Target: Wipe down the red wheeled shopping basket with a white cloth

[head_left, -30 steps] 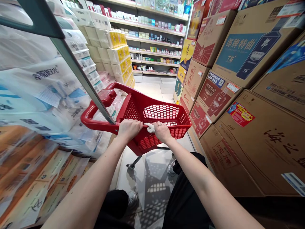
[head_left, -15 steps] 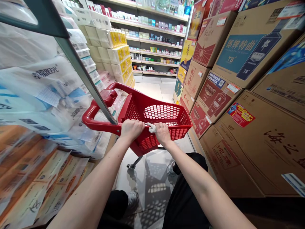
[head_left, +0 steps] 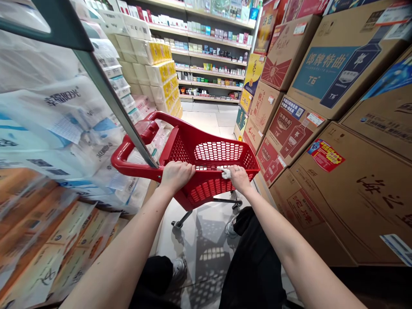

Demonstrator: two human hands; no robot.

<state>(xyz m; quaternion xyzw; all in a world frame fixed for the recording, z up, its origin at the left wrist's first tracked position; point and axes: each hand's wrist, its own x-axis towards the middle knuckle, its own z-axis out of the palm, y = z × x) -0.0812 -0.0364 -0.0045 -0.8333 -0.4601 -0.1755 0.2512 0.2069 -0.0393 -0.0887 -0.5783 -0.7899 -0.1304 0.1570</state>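
A red plastic shopping cart [head_left: 206,189] with perforated basket walls stands sideways in front of me. My left hand [head_left: 177,175] is closed over the cart's near rim, close to where a metal post [head_left: 119,111] meets it. Farther right along the same rim, my right hand [head_left: 240,177] presses a crumpled white cloth [head_left: 226,173] against the edge, its fingers curled over. The cart's handle [head_left: 120,161] points left, and no hand is on it.
Cardboard cartons [head_left: 322,193] are stacked high on the right. Wrapped tissue packs [head_left: 64,128] and orange packages [head_left: 28,210] fill the left. Shelves [head_left: 212,56] of small boxes stand at the back. Cart casters [head_left: 177,224] rest on the tiled floor.
My right hand has slid to the right along the near rim with the white cloth. My left hand and the cart have stayed in place.
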